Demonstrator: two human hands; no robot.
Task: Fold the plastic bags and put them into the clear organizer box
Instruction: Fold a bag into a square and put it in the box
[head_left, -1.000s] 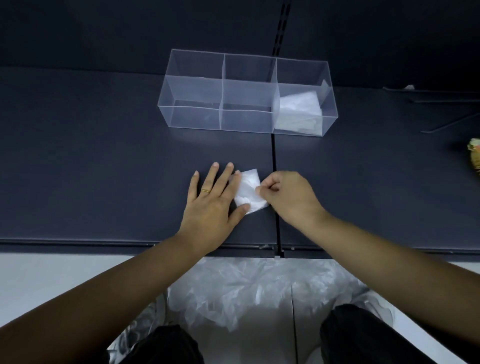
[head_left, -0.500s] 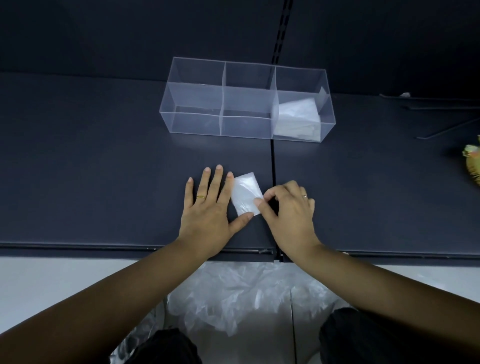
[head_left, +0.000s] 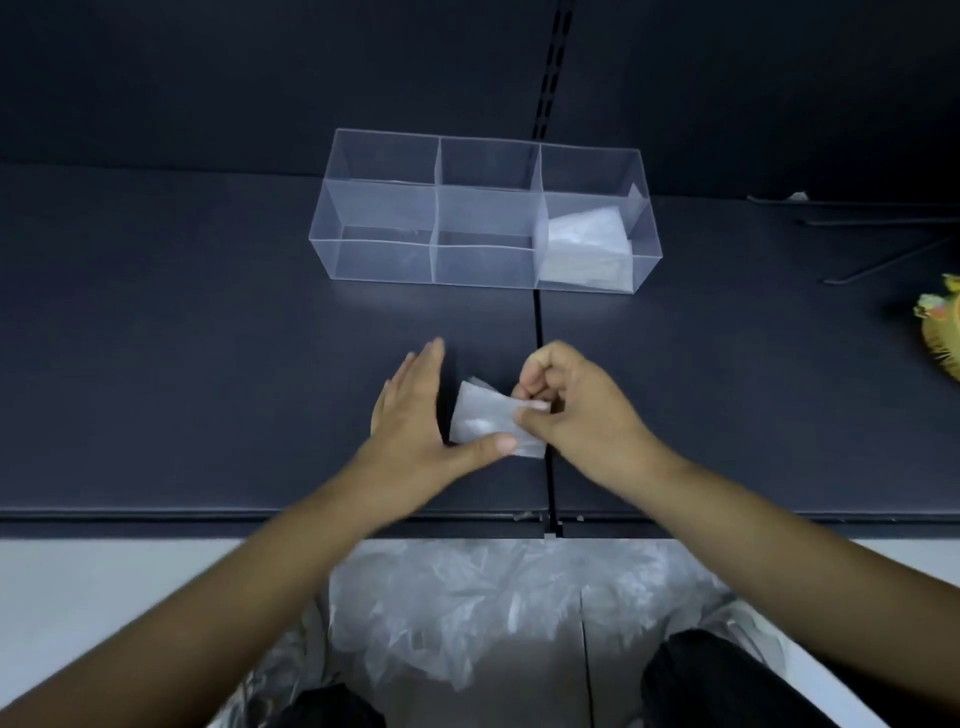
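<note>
One heap of loose bags nearest, by knees. Beyond it, on dark table, folded bag between both hands, long axis left to right. Right hand pinches its right end, thumb against curled fingers. Left hand flat, fingers straight and together, thumb touching bag's near edge. Farthest, straight ahead, well apart: clear organizer box, three compartments. Right compartment holds stack of folded bags, on right hand's side; others look empty.

clear glossy plastic box; thin translucent plastic bag; matt dark table; crinkled plastic heap.
</note>
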